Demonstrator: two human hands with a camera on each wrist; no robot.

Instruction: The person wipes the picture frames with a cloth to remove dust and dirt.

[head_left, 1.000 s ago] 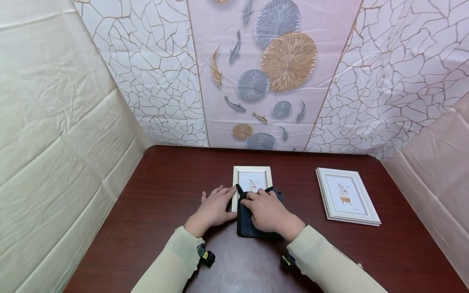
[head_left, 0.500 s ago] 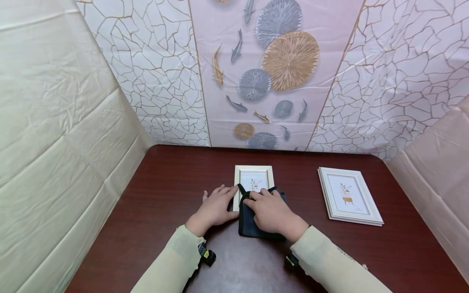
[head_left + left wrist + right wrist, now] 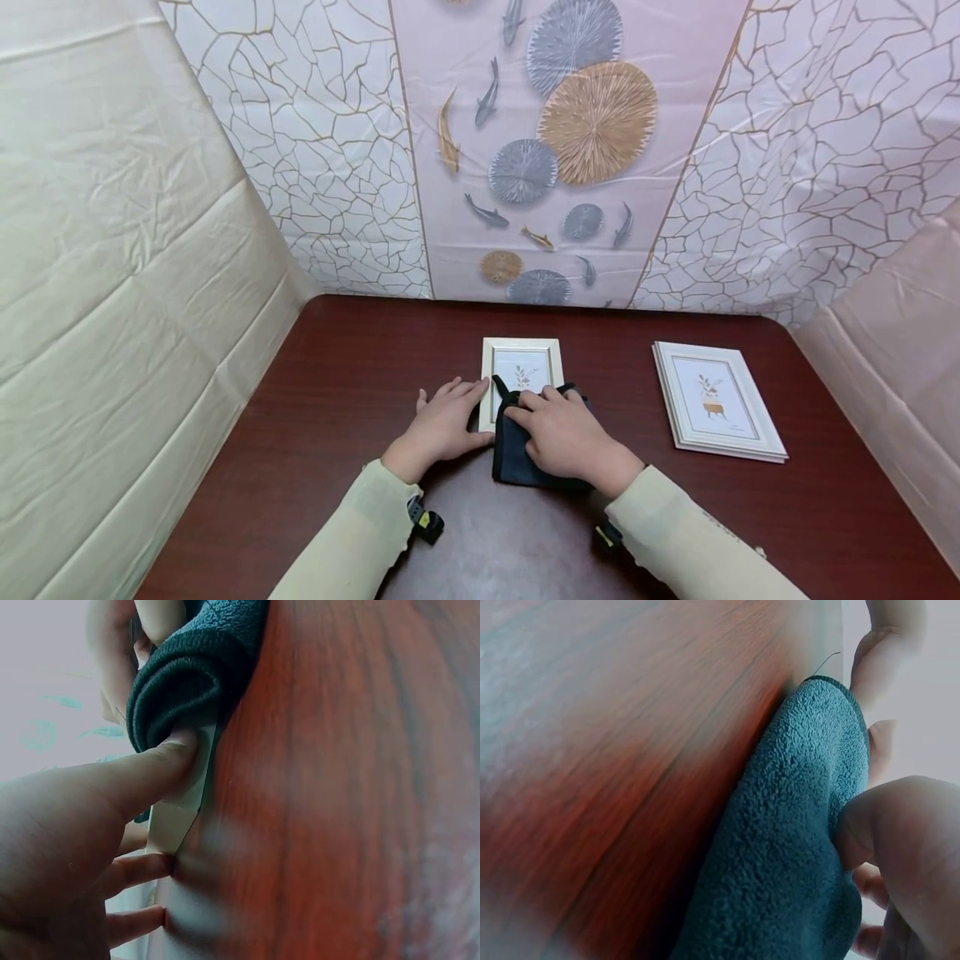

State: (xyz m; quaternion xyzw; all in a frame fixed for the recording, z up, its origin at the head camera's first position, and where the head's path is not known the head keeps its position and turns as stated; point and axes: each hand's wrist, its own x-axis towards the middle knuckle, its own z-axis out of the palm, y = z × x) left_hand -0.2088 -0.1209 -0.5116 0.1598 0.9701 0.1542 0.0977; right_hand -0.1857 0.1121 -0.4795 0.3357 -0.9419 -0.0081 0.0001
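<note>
A small picture frame (image 3: pixel 487 358) with a pale cream border lies flat near the middle of the table, a plant print inside it. The left hand (image 3: pixel 444 425) holds it by the near left corner: its thumb (image 3: pixel 169 761) presses the near edge and the other fingers lie along the left side. The right hand (image 3: pixel 566 433) grips a folded dark blue-grey cloth (image 3: pixel 517 454) with black edging, bunched over the lower part of the frame. Its fleecy surface (image 3: pixel 780 810) shows in the right wrist view, the thumb pressing into it. The cloth hides the frame's lower right part.
A stack of white picture frames (image 3: pixel 720 400), the top one with a plant-pot print, lies to the right on the dark red-brown wooden table (image 3: pixel 360 358). Patterned fabric (image 3: pixel 525 242) stands behind the table, and pale cloth walls (image 3: pixel 135 292) rise at both sides.
The right hand and the cloth have shifted slightly rightward over the frame. The left hand stays at the frame's corner. The whole head view has drifted a little.
</note>
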